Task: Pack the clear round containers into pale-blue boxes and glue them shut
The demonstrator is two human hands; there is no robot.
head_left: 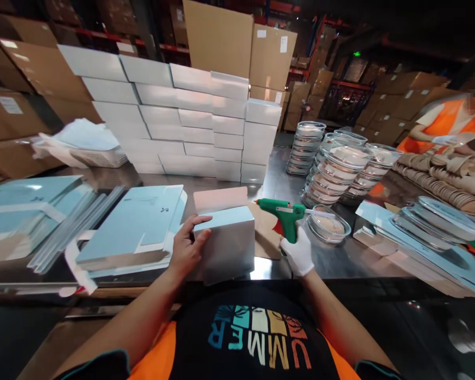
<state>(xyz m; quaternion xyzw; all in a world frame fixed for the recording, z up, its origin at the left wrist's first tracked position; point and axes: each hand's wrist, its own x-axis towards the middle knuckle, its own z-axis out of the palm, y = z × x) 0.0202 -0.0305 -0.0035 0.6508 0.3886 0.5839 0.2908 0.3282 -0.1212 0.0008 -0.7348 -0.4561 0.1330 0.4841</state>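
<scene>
A green hot glue gun [287, 215] is gripped in my right hand [298, 252], which wears a white glove. Its nozzle points left, and a clear glue stick [320, 212] sticks out of its back. Bare-skinned, my left hand [188, 245] holds the left side of a white box [229, 243], thumb on its front and fingers over the top edge. One flap [220, 198] of this box stands raised at the back. The nozzle is just right of the flap, apart from it. Beneath the gun lies brown cardboard [266, 232].
A wall of stacked white boxes [193, 121] stands behind. Flat light-blue cartons [136, 221] and clear sticks [77, 229] lie left. Stacked clear round containers [336, 163] and more cartons [411, 253] are right. A person in an orange vest [445, 124] works far right.
</scene>
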